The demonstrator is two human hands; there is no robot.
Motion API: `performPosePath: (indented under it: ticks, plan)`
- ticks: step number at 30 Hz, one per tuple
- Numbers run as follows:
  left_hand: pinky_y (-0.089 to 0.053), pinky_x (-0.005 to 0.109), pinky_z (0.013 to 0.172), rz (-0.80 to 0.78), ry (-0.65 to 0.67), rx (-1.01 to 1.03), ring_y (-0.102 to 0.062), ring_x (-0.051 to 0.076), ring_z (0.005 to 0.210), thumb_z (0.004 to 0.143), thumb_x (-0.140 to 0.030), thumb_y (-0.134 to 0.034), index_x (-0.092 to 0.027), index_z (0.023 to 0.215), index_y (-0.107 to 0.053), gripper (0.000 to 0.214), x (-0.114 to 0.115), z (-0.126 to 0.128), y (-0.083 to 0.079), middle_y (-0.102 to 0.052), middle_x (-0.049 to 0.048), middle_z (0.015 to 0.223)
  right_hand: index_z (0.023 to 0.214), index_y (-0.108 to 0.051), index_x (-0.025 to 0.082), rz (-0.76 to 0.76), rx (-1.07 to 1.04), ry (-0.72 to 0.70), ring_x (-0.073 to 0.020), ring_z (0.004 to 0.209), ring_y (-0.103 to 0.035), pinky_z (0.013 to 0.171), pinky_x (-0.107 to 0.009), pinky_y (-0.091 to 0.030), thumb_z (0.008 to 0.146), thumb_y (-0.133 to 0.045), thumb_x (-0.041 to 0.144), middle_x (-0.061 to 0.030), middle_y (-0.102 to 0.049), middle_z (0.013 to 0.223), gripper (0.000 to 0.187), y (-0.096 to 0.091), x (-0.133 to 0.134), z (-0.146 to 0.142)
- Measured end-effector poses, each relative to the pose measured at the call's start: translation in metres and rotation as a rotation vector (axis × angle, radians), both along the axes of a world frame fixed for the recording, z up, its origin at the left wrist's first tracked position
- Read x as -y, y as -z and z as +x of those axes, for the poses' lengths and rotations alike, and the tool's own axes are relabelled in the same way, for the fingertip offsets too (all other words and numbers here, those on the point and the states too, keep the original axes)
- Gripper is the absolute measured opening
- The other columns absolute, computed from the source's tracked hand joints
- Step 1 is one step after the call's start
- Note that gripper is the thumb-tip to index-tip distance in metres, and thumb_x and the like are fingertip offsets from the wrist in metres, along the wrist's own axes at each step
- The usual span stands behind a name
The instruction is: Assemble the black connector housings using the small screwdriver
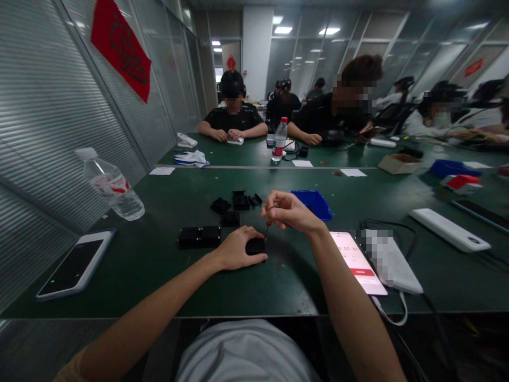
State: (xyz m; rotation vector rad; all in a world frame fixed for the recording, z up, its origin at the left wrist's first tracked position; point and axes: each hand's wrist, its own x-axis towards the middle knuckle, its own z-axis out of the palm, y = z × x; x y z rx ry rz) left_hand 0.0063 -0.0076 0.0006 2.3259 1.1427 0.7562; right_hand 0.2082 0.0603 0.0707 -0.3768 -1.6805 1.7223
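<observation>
My left hand lies on the green table, its fingers and thumb closed around a small black plastic case. Above the case's right edge, my right hand pinches a screwdriver by its handle. The shaft points down, and its tip is at the case; whether it sits in a screw is too small to tell. Two black cases stand side by side left of my left hand. Several loose black plastic parts lie beyond it. Behind my right hand is a blue tray, partly hidden.
At the left are a water bottle and a phone. A lit phone, a white power bank with cables and another white device lie to the right. Across the table sit people, near a second bottle and gloves.
</observation>
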Motion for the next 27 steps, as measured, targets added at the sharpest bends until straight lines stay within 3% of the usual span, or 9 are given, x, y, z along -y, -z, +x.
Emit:
performPosePath:
  ticks: [7,15,22,27]
  plan:
    - [-0.051,0.042,0.102,0.006,0.004,-0.008,-0.066,0.028,0.109,0.081,-0.038,-0.080,-0.021,0.110,-0.071,0.035,0.0000,-0.0006,-0.0003,-0.072,0.0073,0.115,0.082,-0.050,0.018,0.006,0.010,0.026,-0.0052,0.039,-0.054,0.035,-0.015,-0.039,0.077,-0.087,0.034,-0.0040,-0.077,0.080,0.041,0.0007,0.0007,-0.0002]
    - [-0.052,0.042,0.099,0.012,0.011,0.000,-0.067,0.028,0.106,0.081,-0.038,-0.081,-0.020,0.110,-0.071,0.036,0.0007,-0.0002,-0.0024,-0.072,0.0079,0.112,0.068,-0.041,0.018,0.061,-0.044,0.075,-0.0020,0.039,-0.051,0.039,-0.016,-0.043,0.077,-0.087,0.028,0.0014,-0.069,0.077,0.047,0.0035,-0.0022,-0.0019]
    - [-0.051,0.043,0.100,0.014,0.020,0.002,-0.066,0.029,0.109,0.081,-0.038,-0.081,-0.017,0.111,-0.071,0.038,-0.0003,-0.0003,-0.0013,-0.071,0.0103,0.113,0.097,-0.060,0.017,-0.053,-0.033,0.013,-0.0090,0.046,-0.061,0.037,-0.017,-0.046,0.086,-0.078,0.044,-0.0011,-0.071,0.078,0.034,0.0028,-0.0029,0.0027]
    - [-0.052,0.041,0.099,0.022,0.021,0.002,-0.067,0.028,0.108,0.080,-0.038,-0.081,-0.018,0.111,-0.071,0.038,-0.0014,-0.0006,0.0007,-0.072,0.0093,0.112,0.088,-0.067,0.013,0.000,0.022,0.028,-0.0064,0.044,-0.060,0.038,-0.015,-0.045,0.087,-0.077,0.044,-0.0050,-0.074,0.079,0.033,-0.0003,-0.0011,0.0041]
